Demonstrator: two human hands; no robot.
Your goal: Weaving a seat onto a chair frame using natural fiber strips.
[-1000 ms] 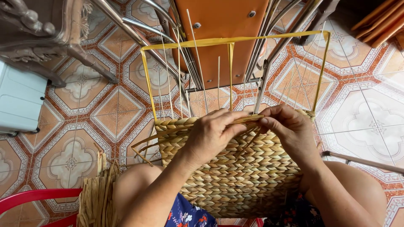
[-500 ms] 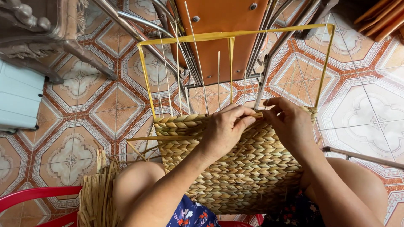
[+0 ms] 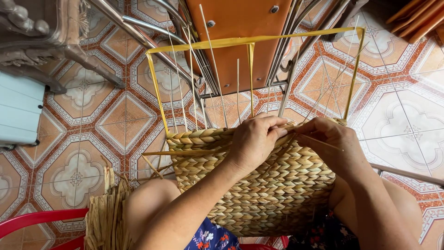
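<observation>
At the far left I saw a pale blue box [image 3: 18, 111] standing on the patterned floor tiles [image 3: 69, 171], with a carved grey furniture leg [image 3: 41, 37] above it. Low in the corner, the rim of a red plastic chair [image 3: 37, 217] curved beside a bundle of dry straw [image 3: 108, 215] that leaned against the person's knee.

Next came the half-woven straw basket [image 3: 259, 194], resting on the person's lap. Its braided wall rose to about the level of the hands, and above it stood a yellow wire frame [image 3: 249, 42] with thin upright reeds [image 3: 213, 60] poking out of the weave. Behind the frame I could see the orange underside of a folding chair [image 3: 240, 41] with metal legs.

The left hand [image 3: 252, 141] lay on the top edge of the weave near the middle, its fingers [image 3: 273, 127] bent down and pressing a strand against the rim. Just to its right, almost touching it, the right hand [image 3: 330, 139] was clenched on a thin strand [image 3: 319, 142] at the same edge, the thumb and fingers pinching it.

At the far right, a stack of orange wooden slats [image 3: 416, 18] lay in the upper corner.
</observation>
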